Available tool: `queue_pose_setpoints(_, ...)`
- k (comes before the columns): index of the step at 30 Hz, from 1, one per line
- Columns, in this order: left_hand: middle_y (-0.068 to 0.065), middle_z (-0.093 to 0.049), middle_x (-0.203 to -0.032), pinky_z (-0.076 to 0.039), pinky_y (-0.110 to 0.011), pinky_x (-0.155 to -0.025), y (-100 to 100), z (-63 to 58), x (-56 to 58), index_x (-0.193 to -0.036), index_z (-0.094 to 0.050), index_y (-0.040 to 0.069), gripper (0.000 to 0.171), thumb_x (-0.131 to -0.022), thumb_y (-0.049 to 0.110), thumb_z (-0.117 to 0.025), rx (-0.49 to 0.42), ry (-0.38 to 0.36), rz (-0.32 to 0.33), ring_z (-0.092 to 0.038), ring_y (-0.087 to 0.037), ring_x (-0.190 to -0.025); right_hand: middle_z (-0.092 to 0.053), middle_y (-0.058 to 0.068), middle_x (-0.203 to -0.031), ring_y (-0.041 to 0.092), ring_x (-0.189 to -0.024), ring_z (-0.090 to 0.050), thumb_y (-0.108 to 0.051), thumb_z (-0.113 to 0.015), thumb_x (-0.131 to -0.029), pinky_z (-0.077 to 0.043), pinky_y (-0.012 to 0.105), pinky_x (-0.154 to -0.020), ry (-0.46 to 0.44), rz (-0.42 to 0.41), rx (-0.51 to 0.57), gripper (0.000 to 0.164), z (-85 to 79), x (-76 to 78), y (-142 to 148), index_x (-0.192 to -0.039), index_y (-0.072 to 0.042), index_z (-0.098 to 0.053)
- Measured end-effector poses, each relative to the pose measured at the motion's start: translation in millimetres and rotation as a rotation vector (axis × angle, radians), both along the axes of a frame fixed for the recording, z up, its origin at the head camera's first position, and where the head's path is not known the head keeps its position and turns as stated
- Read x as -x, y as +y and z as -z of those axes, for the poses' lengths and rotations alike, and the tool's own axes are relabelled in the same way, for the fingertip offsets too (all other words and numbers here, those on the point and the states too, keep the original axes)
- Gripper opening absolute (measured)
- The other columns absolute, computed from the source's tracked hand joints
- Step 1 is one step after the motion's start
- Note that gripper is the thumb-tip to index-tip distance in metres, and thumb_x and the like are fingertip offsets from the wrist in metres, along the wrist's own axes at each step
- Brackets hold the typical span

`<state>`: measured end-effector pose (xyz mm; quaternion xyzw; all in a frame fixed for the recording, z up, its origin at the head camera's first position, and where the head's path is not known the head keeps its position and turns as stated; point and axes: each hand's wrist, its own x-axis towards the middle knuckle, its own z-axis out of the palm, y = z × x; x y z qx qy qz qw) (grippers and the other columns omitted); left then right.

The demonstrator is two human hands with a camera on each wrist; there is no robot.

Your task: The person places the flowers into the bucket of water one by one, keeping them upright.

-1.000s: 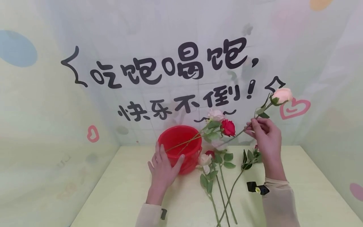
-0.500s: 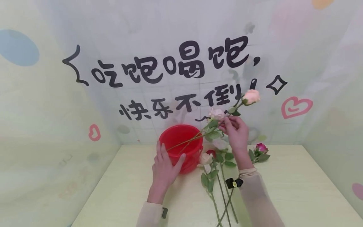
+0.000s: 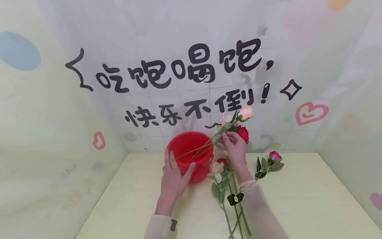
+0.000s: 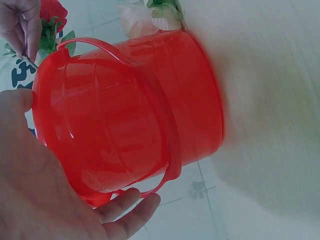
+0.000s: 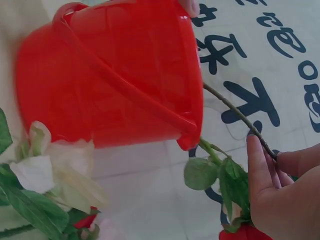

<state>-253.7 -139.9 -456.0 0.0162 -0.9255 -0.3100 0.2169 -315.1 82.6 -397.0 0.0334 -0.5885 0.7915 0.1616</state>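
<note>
A red plastic bucket (image 3: 195, 169) stands on the table with its bail handle hanging down its side. My left hand (image 3: 174, 177) rests against the bucket's near left side in the head view, thumb spread along the rim and fingers fairly straight. My right hand (image 3: 234, 147) pinches a thin rose stem (image 5: 234, 109) between thumb and fingertips. That stem ends in a pale pink rose (image 3: 246, 113) above the hand, and its lower part runs in over the bucket's rim. A red rose (image 3: 243, 133) and a whitish-pink rose (image 3: 225, 120) lean out of the bucket's right side.
Several more roses lie on the table right of the bucket, including a cream rose (image 3: 216, 167) and a dark red one (image 3: 222, 161). A magenta rose (image 3: 275, 156) lies farther right. A printed curtain (image 3: 149, 39) closes off the back.
My right hand has moved left and slightly down with the pale pink rose, bringing its stem over the bucket. My left hand has stayed against the bucket.
</note>
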Motion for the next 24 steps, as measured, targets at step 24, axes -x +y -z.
queue_pose_setpoints(24, -0.015, -0.021, -0.170, -0.064, -0.053, -0.082, -0.5, -2.8, -1.3, -0.168, -0.012, 0.007, 0.111, -0.090, 0.052, -0.077, -0.028, -0.061, 0.009, -0.065, -0.039, -0.115, -0.071, 0.033, -0.113, 0.015, -0.083, -0.075, -0.004, -0.067, -0.103, -0.063, 0.028, -0.078, -0.105, -0.064, -0.035, 0.026, 24.7, -0.4, -17.1, -0.121, 0.015, -0.065)
